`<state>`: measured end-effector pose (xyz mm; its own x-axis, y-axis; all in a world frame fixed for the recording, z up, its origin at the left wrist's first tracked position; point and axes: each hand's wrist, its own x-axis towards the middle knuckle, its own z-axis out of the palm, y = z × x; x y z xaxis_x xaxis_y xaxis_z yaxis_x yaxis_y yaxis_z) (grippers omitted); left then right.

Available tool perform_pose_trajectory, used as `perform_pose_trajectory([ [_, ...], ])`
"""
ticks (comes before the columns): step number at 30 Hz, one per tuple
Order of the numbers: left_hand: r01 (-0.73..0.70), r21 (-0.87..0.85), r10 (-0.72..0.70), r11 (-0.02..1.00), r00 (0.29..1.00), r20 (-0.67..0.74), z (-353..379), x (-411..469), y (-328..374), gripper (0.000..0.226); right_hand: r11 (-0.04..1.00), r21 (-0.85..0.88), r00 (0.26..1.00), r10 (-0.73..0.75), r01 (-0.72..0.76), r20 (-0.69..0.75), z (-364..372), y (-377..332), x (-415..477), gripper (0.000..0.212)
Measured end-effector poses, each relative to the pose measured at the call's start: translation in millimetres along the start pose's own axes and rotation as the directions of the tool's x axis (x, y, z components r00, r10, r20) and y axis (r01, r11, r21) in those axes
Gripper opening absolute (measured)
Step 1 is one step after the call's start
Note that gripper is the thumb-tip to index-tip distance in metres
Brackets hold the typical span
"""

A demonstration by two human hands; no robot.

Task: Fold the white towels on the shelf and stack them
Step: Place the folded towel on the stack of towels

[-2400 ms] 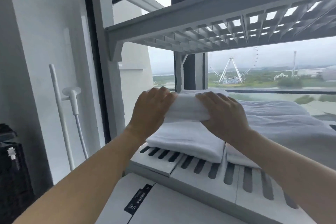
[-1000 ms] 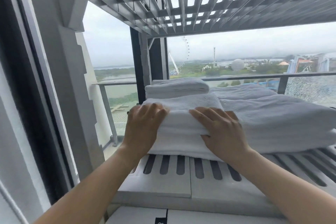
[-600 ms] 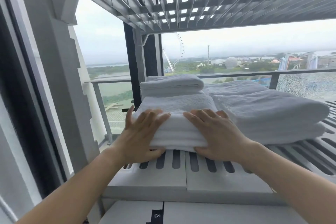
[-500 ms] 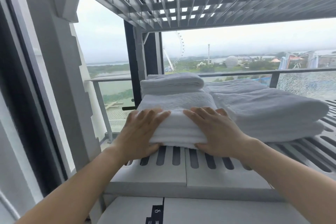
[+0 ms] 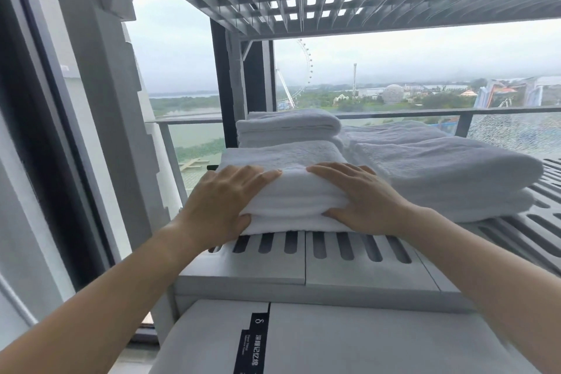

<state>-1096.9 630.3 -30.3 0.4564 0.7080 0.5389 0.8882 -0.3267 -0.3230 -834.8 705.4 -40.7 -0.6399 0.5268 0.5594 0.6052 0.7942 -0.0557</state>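
Towel [image 5: 293,191] on shelf [image 5: 364,270]; front edge clamped by left grip [image 5: 224,200], right grip [image 5: 362,200].

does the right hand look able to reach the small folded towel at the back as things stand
Probably yes. The small folded towel lies uncovered just behind the front towel stack that the right hand holds, with open space above it. It need only let go and reach over.
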Motion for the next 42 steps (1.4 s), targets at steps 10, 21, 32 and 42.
perform_pose_trajectory([
  [10,0.146,-0.021,-0.147,0.989,0.987,-0.068,11.6,0.9,-7.5,0.085,0.970,-0.242,0.999,0.027,-0.033,-0.030,13.3,-9.3,-2.0,0.082],
  [21,0.126,0.019,-0.126,0.992,0.955,0.268,2.2,27.8,-0.2,0.074,0.948,0.242,0.971,0.231,-0.208,-0.070,-10.4,6.6,33.8,0.035],
  [32,0.427,-0.467,-0.149,0.774,0.840,0.521,23.0,121.5,-11.5,0.044,0.919,0.062,0.891,0.360,-0.390,0.276,7.3,20.7,100.7,0.042],
  [42,0.412,-0.499,-0.099,0.763,0.837,0.539,53.6,110.0,-29.5,0.058,0.871,0.107,0.823,0.405,-0.480,0.397,26.5,34.8,93.3,0.049],
])
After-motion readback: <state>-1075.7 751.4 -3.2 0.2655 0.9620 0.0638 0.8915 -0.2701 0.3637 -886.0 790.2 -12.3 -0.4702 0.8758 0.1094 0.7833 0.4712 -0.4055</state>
